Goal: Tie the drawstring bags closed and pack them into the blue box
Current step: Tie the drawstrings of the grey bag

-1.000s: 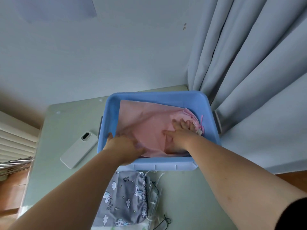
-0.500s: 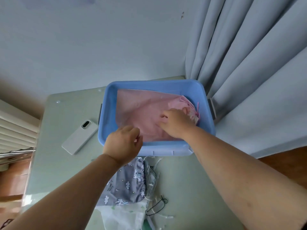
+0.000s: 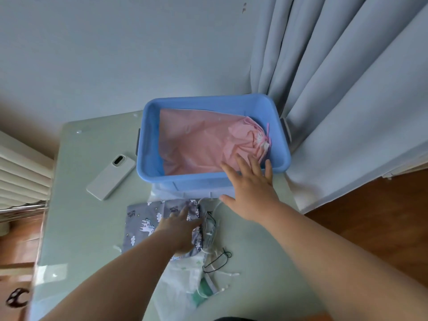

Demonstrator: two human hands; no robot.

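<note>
Pale green table (image 3: 88,228) beside a grey curtain (image 3: 335,89): the pink bag (image 3: 203,144) lies cinched inside the blue box (image 3: 196,181) — one packed. The right hand (image 3: 252,191) hovers over the near rim, fingers spread, holding nothing. The left hand (image 3: 183,230) rests on the grey printed bag (image 3: 143,221) before the box; blur hides whether its fingers pinch cloth. Next, likely — both hands pull its cords tight and knot them.
</note>
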